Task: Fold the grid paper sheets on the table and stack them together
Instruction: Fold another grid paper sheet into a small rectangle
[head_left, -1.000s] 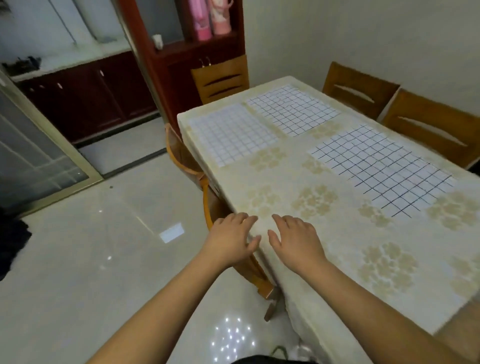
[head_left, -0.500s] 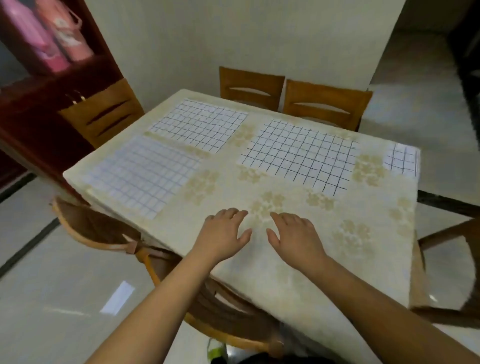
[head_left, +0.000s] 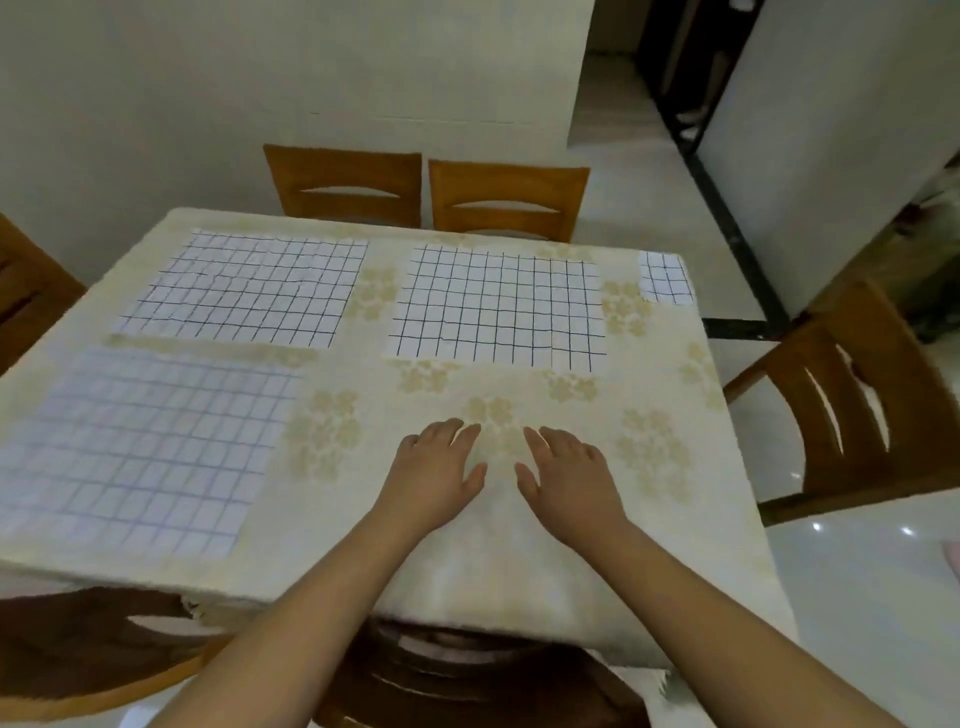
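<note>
Three large grid paper sheets lie flat on the table (head_left: 519, 561): a pale one with faint lines at the near left (head_left: 140, 447), one at the far left (head_left: 249, 288), and one with dark lines at the far middle (head_left: 498, 306). A small folded grid sheet (head_left: 665, 278) rests at the far right corner. My left hand (head_left: 434, 475) and my right hand (head_left: 569, 475) lie palm-down side by side on the bare cloth near the front edge. Both hold nothing, fingers slightly spread, a short way in front of the dark-lined sheet.
The table wears a cream cloth with pale flower prints. Wooden chairs stand around it: two at the far side (head_left: 426, 189), one at the right (head_left: 857, 410), one at the far left (head_left: 26, 280), and two tucked under the near edge (head_left: 104, 644). A wall is behind.
The view has swung right and now faces the table squarely, with all sheets in sight. My hands rest further in from the table's edge, still flat and side by side.
</note>
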